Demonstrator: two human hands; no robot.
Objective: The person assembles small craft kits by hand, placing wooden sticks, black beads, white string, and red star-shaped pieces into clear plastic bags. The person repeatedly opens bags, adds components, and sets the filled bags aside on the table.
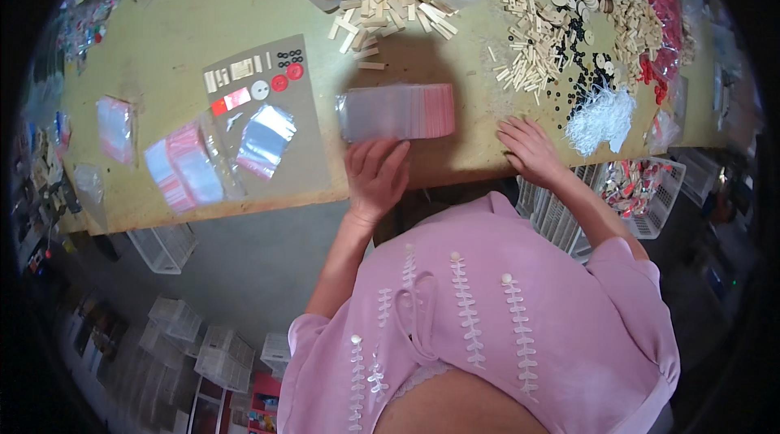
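A stack of small clear zip bags (382, 113) with red edges lies on the table in front of me. My left hand (378, 174) rests at its near edge, fingers lightly bent and slightly apart, holding nothing; the fingertips appear to touch the stack. My right hand (526, 148) lies on the table to the right with its fingers spread, nothing in it. Nearest to that hand are a pile of short wooden sticks (524, 68) and a tangle of white string (603, 119).
A grey board (305, 162) on the left carries wooden pieces, black rings, red and white discs and clear bags. More bags (185, 166) lie beside it. Wooden blocks (357, 3) heap at the back; black rings (577, 93) scatter at right. A white basket (662, 198) stands below the table edge.
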